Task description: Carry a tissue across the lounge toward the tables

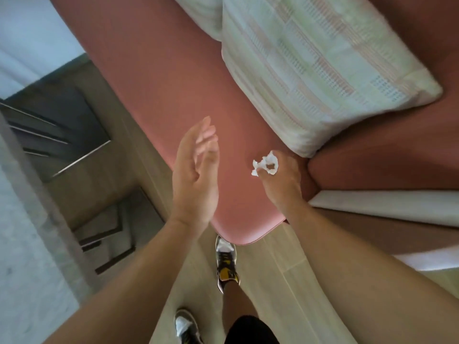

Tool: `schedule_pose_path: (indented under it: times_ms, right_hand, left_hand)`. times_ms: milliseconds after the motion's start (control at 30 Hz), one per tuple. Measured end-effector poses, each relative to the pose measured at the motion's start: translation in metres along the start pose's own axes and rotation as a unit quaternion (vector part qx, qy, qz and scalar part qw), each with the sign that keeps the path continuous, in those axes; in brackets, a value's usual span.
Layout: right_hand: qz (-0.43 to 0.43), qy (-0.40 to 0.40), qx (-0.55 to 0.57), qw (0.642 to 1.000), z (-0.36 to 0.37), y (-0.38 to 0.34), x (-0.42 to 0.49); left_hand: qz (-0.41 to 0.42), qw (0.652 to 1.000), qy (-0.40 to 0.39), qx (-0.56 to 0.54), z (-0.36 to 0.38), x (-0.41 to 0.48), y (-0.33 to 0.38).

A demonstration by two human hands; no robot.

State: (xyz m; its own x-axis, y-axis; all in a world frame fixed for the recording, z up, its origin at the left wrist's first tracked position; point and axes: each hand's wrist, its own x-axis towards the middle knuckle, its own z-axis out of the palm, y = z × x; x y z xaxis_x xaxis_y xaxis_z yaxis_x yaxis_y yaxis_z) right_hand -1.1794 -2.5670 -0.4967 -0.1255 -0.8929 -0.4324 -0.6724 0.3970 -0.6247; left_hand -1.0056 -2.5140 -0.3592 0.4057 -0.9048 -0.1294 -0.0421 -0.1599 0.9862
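Below, long pink padded sofa seat (154,78) bearing a pale woven striped cushion (320,70). Over the seat's near end, left hand (196,170), grip wide, fingers straight, holding nothing. Just beside it, right hand (280,177), grip pinched round a small crumpled white tissue wad (267,165), ragged, above the seat.

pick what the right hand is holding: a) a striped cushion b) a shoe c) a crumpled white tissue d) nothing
c: the right hand has its fingers curled round a crumpled white tissue above the pink seat; the striped cushion lies apart from it, untouched.
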Motion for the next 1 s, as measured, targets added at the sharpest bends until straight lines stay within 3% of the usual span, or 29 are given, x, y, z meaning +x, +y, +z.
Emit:
schedule_pose_path:
  times_ms: [133,400,533,633,767,900,1000]
  right_hand:
    - [0.04,-0.023,-0.129,0.991,0.034,0.029,0.04]
    - [0.013,-0.048,-0.248,0.967,0.073,0.06,0.091]
    - [-0.02,-0.009,-0.281,0.959,0.079,0.058,0.081]
    - [-0.003,-0.04,-0.206,0.978,0.082,0.048,0.07]
    - [0.053,-0.03,0.03,0.998,0.077,0.014,0.041]
    - [0.085,-0.002,0.188,0.978,0.053,-0.056,-0.011]
    - [0.077,-0.03,0.342,0.936,0.026,-0.114,-0.059]
  left_hand:
    - [-0.022,1.0,-0.002,0.014,0.008,0.009,-0.033]
    - [-0.035,0.999,-0.012,0.018,0.008,0.014,-0.065]
    - [-0.043,0.999,-0.009,0.019,0.007,0.016,-0.068]
    - [-0.045,0.999,-0.002,0.017,0.001,0.014,-0.062]
    - [-0.037,0.999,0.009,0.019,-0.012,0.008,-0.042]
    - [-0.032,0.999,0.037,-0.007,-0.035,-0.009,-0.01]
    - [-0.019,0.998,0.063,-0.011,-0.056,-0.028,0.021]
